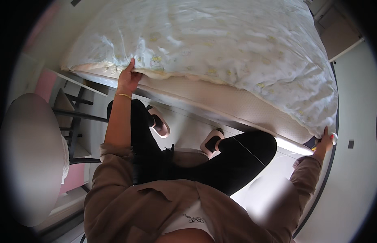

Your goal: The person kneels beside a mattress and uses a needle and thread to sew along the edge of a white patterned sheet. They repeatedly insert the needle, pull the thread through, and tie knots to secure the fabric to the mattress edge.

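A white quilt (221,44) with small yellow-toned prints lies wrinkled over the bed. Its near edge stops short of the mattress (221,95), leaving the quilted cream side bare. My left hand (129,77) pinches this edge left of centre, thumb on top and fingers underneath. At the far right, my right hand (326,141) is closed on the quilt's near right corner, beside the mattress corner. Between the two hands the edge runs in a slack, wavy line. The fingertips of both hands are partly hidden by the cloth.
On the left stand a rounded grey seat-like surface (32,158), dark metal bars (77,115) and a pink panel (44,85). A pale wall (358,178) with a dark skirting line runs close along the right. My knees and slippers (160,125) are below the bed edge on the tiled floor (180,129).
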The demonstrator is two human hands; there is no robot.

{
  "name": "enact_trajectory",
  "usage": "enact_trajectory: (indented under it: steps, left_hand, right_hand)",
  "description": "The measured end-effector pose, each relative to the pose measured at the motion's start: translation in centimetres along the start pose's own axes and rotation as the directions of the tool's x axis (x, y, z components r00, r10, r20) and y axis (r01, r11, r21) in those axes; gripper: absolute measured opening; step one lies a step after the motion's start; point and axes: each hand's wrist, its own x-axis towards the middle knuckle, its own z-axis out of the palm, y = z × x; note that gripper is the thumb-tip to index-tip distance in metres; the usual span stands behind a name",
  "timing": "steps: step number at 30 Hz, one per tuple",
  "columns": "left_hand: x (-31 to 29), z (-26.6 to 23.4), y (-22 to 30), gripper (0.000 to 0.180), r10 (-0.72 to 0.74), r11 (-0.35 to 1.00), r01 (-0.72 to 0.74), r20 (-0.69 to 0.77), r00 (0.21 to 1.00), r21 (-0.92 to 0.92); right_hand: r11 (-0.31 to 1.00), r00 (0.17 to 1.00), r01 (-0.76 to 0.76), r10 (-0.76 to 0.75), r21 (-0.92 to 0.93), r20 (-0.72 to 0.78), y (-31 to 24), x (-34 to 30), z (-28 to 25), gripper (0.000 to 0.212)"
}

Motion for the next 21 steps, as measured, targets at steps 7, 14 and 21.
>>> enact_trajectory:
  steps: [7, 14, 21]
  left_hand:
    - [-0.4, 0.9, -0.3, 0.03, 0.114, 0.991, -0.112, -0.021, 0.993, 0.078]
    - [-1.7, 1.4, -1.0, 0.03, 0.223, 0.966, -0.186, -0.215, 0.951, 0.179]
    - [-5.3, 6.1, 1.7, 0.024, 0.372, 0.913, -0.338, -0.131, 0.919, 0.227]
  right_hand:
    - [0.861, 0.853, -0.498, 0.508, 0.101, -0.12, 6.0, 6.6, -9.0, 0.056]
    - [0.81, 0.842, -0.539, 0.513, -0.231, -0.163, 1.2, 11.0, -14.9, 0.061]
    - [0.796, 0.878, -0.47, 0.463, -0.381, -0.117, 5.4, 11.3, -14.0, 0.067]
